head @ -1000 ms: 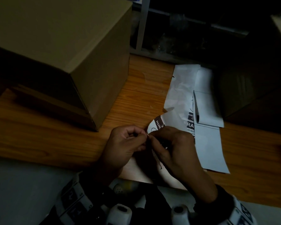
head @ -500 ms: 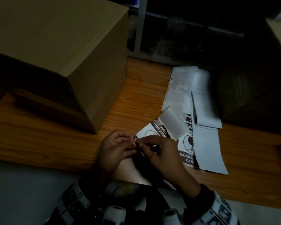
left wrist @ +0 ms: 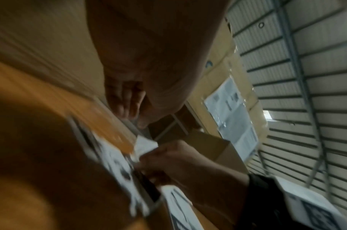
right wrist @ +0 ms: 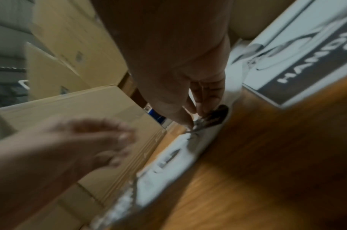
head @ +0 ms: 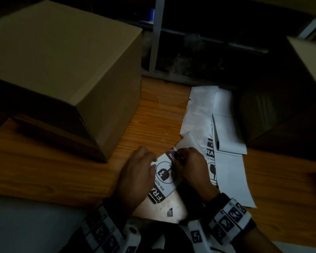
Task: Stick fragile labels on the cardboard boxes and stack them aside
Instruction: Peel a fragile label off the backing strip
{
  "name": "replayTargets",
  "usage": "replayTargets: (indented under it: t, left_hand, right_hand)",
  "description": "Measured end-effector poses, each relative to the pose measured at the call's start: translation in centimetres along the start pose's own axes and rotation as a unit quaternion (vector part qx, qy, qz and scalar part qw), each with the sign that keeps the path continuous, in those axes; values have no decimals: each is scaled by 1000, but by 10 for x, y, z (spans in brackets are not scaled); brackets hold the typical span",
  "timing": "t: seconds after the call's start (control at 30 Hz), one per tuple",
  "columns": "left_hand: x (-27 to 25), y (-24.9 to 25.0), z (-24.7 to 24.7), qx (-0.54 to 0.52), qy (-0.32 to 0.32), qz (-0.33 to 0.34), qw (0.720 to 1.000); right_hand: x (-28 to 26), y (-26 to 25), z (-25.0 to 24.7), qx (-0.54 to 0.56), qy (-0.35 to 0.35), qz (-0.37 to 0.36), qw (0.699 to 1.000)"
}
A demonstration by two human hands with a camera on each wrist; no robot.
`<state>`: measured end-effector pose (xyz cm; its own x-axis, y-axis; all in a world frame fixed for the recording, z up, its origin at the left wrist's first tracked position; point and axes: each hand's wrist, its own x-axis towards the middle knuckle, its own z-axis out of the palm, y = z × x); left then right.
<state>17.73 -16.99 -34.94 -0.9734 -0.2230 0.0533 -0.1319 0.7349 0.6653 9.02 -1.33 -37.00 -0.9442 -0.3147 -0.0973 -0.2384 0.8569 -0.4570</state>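
Nearest, the right hand (head: 189,166) pinches the label's (head: 162,177) far corner with its fingers (right wrist: 203,107). The left hand (head: 137,172), fingers loosely curled, now rests on its near edge. The backing (head: 187,141) has peeled up, so sticking looks close. Beyond, the box (head: 62,70) waits on the counter (head: 44,170).

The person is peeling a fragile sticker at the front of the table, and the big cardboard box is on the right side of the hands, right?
Not quite. The big cardboard box sits on the left of the hands, as the head view shows. The rest is right: the right hand pinches the fragile sticker at the front of the table.
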Motion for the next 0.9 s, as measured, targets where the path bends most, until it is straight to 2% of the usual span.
replayTargets:
  t: [0.1, 0.17, 0.23, 0.3, 0.43, 0.5, 0.63, 0.7, 0.83, 0.9]
  left_hand:
    - [17, 5, 22, -9, -60, 78, 995]
    - [22, 0, 35, 41, -117, 103, 987]
    - [22, -6, 42, 76, -145, 127, 978]
    - [22, -13, 47, 106, -154, 149, 971]
    - [21, -16, 41, 121, -134, 190, 965]
    - [21, -13, 38, 124, -141, 191, 964]
    - [21, -14, 33, 34, -118, 74, 990]
    - [25, -14, 31, 12, -120, 32, 992]
    - [49, -8, 26, -65, -73, -81, 992]
    - [63, -2, 26, -109, -95, -130, 981]
  right_hand:
    - [4, 2, 1, 30, 14, 30, 999]
    - [9, 5, 3, 38, 21, 33, 999]
    - [16, 8, 3, 19, 10, 29, 999]
    - [22, 8, 1, 8, -4, 26, 1000]
    - [28, 7, 0, 2, -34, -14, 999]
    - [27, 9, 1, -3, -44, -36, 998]
    - [21, 7, -4, -16, -37, -64, 997]
    - [22, 5, -5, -21, -37, -75, 996]
    - [32, 8, -3, -45, -76, -90, 992]
    - [33, 8, -2, -25, -87, -87, 992]
